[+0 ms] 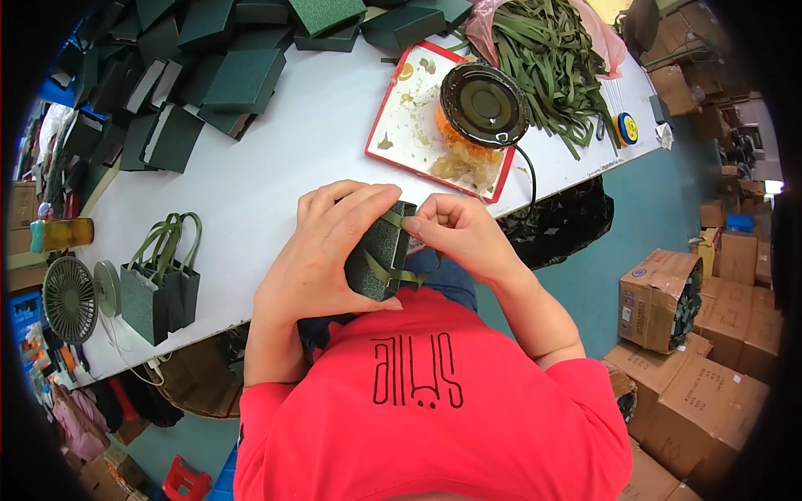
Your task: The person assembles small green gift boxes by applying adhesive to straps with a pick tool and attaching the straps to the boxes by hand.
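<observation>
Near the table's front edge, my left hand (322, 242) is wrapped round a small dark green patterned gift bag (378, 242), thumb at its lower end and fingers over its upper end. A flat olive-green ribbon (380, 269) runs across the bag and loops off to its right. My right hand (459, 230) is closed in a pinch at the bag's upper right, where a ribbon end meets the fingertips. Part of the bag is hidden behind the left fingers.
Finished-looking green bags (159, 296) with ribbon handles stand left, beside a small fan (70, 299). A round black-topped heating pot (484, 104) with amber residue sits on a red-rimmed board (388, 113). Behind lie ribbons (543, 58) and dark green boxes (242, 79); cartons (702, 401) stand right.
</observation>
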